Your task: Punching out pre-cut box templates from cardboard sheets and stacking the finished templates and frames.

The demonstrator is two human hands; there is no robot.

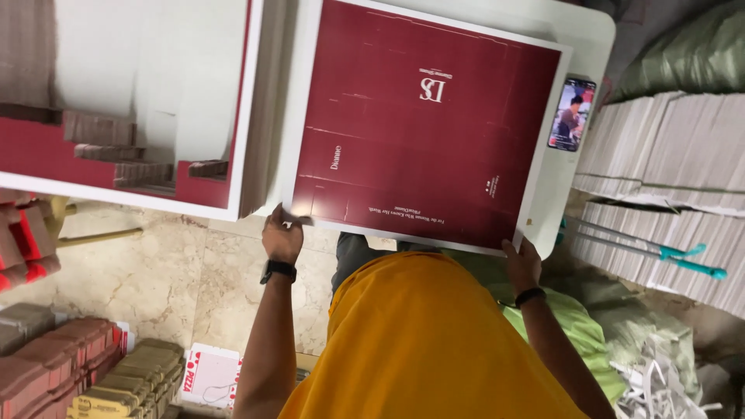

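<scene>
A large dark red printed cardboard sheet point(423, 116) with a white border lies flat on a white table point(578, 35). My left hand point(282, 237), with a black watch on the wrist, pinches the sheet's near left corner. My right hand point(524, 262), with a black band on the wrist, grips the near right corner. An orange garment point(419, 341) covers my body below the sheet.
A phone point(572, 114) with a lit screen lies on the table's right edge. A stack of white and red sheets point(147, 93) fills the left. Bundled white sheets point(667, 178) stand right, with teal-handled sticks point(660, 250). Folded boxes point(85, 365) sit on the tiled floor.
</scene>
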